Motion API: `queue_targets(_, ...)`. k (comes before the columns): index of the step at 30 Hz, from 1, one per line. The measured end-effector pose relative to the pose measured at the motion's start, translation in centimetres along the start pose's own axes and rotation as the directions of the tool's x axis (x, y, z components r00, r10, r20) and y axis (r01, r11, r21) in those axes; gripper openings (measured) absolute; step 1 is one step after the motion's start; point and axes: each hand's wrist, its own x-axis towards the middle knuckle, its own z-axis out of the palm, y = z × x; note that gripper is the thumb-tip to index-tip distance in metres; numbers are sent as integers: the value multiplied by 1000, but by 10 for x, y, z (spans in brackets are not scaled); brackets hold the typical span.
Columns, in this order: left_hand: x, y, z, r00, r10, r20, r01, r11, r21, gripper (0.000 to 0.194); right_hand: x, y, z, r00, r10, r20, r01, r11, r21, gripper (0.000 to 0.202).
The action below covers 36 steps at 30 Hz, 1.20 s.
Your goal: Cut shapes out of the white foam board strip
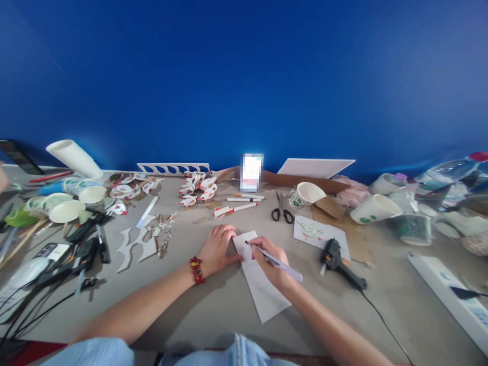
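Note:
A narrow white card [263, 295] lies aslant on the table in front of me. My right hand [270, 259] grips a white pen [287, 268], its dark tip at the upper part of the card. Beside the card's left edge rests my left hand [218, 246], fingers lying on the table and the thumb reaching to the card. Beyond the hands lie a white cutout with a red marker [240, 207], more pens [244, 199] and black-handled scissors [282, 211]. To the right, a black glue gun [341, 264] lies partly over a card with a green drawing [310, 230].
White bird cutouts [196, 187] sit at the back, near a lit phone [251, 173] against the blue wall. Foam offcuts [143, 246] and scraps lie left. Paper cups [70, 209], cables and a tripod crowd the far left. A power strip [450, 300] lies right, before more cups [375, 209].

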Motion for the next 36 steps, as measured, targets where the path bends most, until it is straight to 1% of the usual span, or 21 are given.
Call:
queue_targets(2, 0, -2, 1, 1000, -12, -11, 11, 999, -50, 54, -4, 4, 1, 996, -50, -70, 48, 999, -22, 17)
queue_targets(4, 0, -3, -1, 999, -45, -21, 43, 994, -105, 51, -6, 9, 1, 979, -42, -200, 51, 998, 38, 18)
queue_targets(6, 1, 0, -6, 996, -92, -15, 87, 978, -188, 42, -5, 15, -1, 940, 45, -339, 6, 989, 147, 21)
queue_targets(7, 1, 2, -10, 993, -114, -3, 110, 964, -242, 37, -3, 18, -3, 918, 96, -385, -17, 979, 205, 24)
queue_targets(8, 1, 5, -15, 991, -136, 12, 133, 944, -301, 32, 0, 20, -4, 904, 145, -403, -37, 964, 265, 26)
queue_targets(9, 0, 9, -20, 987, -157, 26, 155, 920, -359, 29, 2, 22, -6, 901, 189, -390, -55, 942, 330, 28)
queue_targets(10, 0, 13, -25, 985, -169, 27, 165, 898, -407, 26, 4, 23, -7, 908, 227, -352, -74, 914, 399, 29)
queue_targets(12, -1, 22, -36, 985, -173, -8, 148, 868, -473, 22, 7, 23, -10, 931, 280, -232, -119, 838, 533, 33)
queue_targets(14, -3, 29, -45, 986, -162, -42, 117, 844, -523, 19, 7, 18, -10, 946, 304, -115, -168, 760, 627, 40)
queue_targets(16, -6, 36, -52, 985, -156, -70, 86, 806, -586, 18, 4, 10, -10, 952, 302, -37, -195, 700, 687, 46)
queue_targets(17, -7, 38, -54, 985, -160, -71, 81, 776, -625, 18, 3, 5, -9, 955, 296, -12, -201, 677, 708, 45)
queue_targets(19, -9, 43, -58, 982, -185, -41, 103, 705, -702, 19, 0, -4, -10, 958, 286, 2, -197, 654, 730, 41)
queue_targets(22, -11, 51, -64, 969, -245, 38, 185, 612, -769, 19, -3, -13, -11, 959, 284, 1, -191, 639, 745, 38)
queue_targets(24, -11, 57, -68, 956, -283, 78, 233, 568, -789, 20, -5, -16, -11, 960, 279, 8, -187, 622, 760, 37)
queue_targets(26, -10, 62, -70, 949, -293, 114, 263, 539, -800, 21, -6, -16, -11, 963, 268, 17, -181, 602, 778, 37)
queue_targets(29, -9, 65, -71, 951, -279, 132, 270, 543, -795, 23, -5, -13, -8, 967, 254, 35, -177, 562, 808, 37)
queue_targets(32, -9, 64, -69, 950, -299, 94, 256, 568, -782, 23, -5, -12, -4, 967, 248, 65, -191, 527, 828, 36)
queue_targets(36, -9, 62, -66, 941, -332, 72, 261, 573, -777, 23, -6, -12, -3, 963, 256, 82, -210, 524, 826, 36)
